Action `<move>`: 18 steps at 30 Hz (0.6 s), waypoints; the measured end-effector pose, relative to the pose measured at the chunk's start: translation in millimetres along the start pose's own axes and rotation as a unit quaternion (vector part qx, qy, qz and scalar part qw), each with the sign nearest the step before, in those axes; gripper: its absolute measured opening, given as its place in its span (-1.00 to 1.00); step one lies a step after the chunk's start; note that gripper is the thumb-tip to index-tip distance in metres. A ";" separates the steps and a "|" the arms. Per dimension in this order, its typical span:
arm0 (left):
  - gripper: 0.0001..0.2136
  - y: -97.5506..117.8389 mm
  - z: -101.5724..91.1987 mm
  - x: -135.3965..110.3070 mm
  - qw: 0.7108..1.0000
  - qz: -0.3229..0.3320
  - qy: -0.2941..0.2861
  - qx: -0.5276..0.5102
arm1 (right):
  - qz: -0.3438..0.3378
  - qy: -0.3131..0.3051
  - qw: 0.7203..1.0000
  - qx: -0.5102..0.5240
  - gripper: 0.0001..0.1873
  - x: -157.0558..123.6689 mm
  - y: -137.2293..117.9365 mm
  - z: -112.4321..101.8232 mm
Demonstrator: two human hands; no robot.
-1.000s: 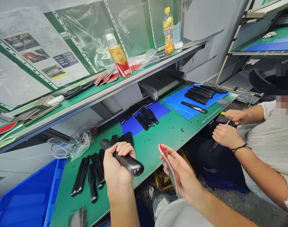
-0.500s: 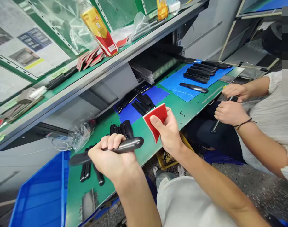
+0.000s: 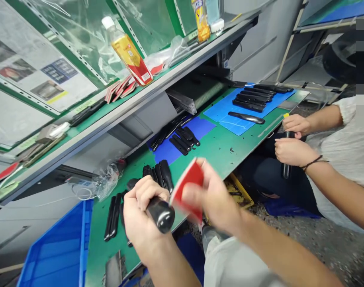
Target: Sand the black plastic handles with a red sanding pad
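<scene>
My left hand (image 3: 141, 223) is wrapped round a glossy black plastic handle (image 3: 161, 215), its rounded end pointing toward me. In my right hand (image 3: 216, 199), blurred by motion, is a thin red sanding pad (image 3: 191, 177) with a pale backing, pinched between thumb and fingers. The pad is close beside the handle's end; I cannot tell whether they touch. Beneath and behind my left hand, more black handles (image 3: 112, 217) lie on the green bench (image 3: 100, 255). Another group of black parts (image 3: 184, 139) rests on a dark blue sheet (image 3: 206, 126).
To the right, a co-worker's hands (image 3: 295, 149) hold a similar black part. Black pieces (image 3: 253, 97) lie on a light blue mat (image 3: 237, 126). A blue crate (image 3: 56, 247) stands left of the bench. The shelf above holds a drink bottle (image 3: 131, 56) and red pads (image 3: 120, 88).
My right hand has brought the red pad down and left toward the handle. My left hand has turned the handle so its end faces me more.
</scene>
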State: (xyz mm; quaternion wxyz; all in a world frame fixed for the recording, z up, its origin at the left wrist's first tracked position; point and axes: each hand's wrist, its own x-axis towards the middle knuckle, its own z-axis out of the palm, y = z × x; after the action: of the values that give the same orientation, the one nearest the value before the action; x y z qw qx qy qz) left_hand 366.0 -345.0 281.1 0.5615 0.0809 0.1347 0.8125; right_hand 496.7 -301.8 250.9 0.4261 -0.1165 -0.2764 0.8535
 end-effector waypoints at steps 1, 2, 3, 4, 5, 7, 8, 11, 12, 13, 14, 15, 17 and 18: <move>-0.63 0.7 2.1 -1.2 1.000 -0.002 0.013 -0.003 | 0.014 -0.023 1.000 -0.004 -0.38 2.5 1.4 -1.9; -0.63 2.1 4.4 -2.6 1.000 0.000 0.022 -0.014 | 0.022 -0.024 0.999 -0.020 -0.35 6.4 3.0 -5.5; -0.64 4.0 7.0 -4.0 0.999 0.004 0.031 -0.031 | 0.020 0.022 0.998 -0.049 -0.34 11.1 4.7 -10.8; -0.65 6.3 9.5 -5.5 0.998 0.012 0.037 -0.055 | 0.017 0.083 0.993 -0.079 -0.35 15.9 6.1 -17.2; -0.66 8.7 11.9 -7.0 0.996 0.016 0.045 -0.080 | 0.017 0.141 0.984 -0.105 -0.39 19.7 7.2 -23.9; -0.67 12.4 15.8 -9.5 0.991 0.011 0.068 -0.119 | 0.034 0.179 0.976 -0.120 -0.45 21.0 8.2 -34.6; -0.67 13.4 17.0 -10.2 0.989 0.008 0.076 -0.126 | 0.050 0.167 0.978 -0.117 -0.46 17.9 7.8 -37.7; -0.66 12.6 18.0 -9.9 0.988 0.000 0.091 -0.121 | 0.120 0.145 0.978 -0.086 -0.49 -3.0 3.0 -39.4; -0.66 11.7 17.6 -9.4 0.990 0.001 0.091 -0.112 | 0.144 0.140 0.978 -0.064 -0.48 -11.7 0.5 -38.8; -0.66 10.9 16.9 -8.8 0.991 0.000 0.090 -0.100 | 0.160 0.128 0.978 -0.043 -0.45 -20.5 -2.2 -38.0; -0.66 10.1 16.0 -8.3 0.992 -0.001 0.088 -0.086 | 0.161 0.106 0.981 -0.033 -0.40 -29.0 -4.8 -37.3; -0.65 9.4 15.1 -8.0 0.994 -0.002 0.084 -0.072 | 0.146 0.073 0.986 -0.043 -0.34 -36.8 -7.2 -36.4; -0.65 8.2 13.7 -7.9 0.996 -0.003 0.071 -0.056 | 0.065 0.005 0.987 -0.144 -0.25 -48.9 -10.4 -33.3; -0.65 7.5 13.4 -8.0 0.997 -0.004 0.065 -0.052 | -0.005 -0.019 0.973 -0.231 -0.25 -52.5 -11.1 -31.0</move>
State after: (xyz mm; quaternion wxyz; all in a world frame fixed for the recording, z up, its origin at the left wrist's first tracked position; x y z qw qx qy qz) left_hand 366.0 -353.3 296.3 0.5584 -0.0017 0.1291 0.8195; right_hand 549.5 -326.4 229.9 0.3868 -0.1935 -0.4745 0.7667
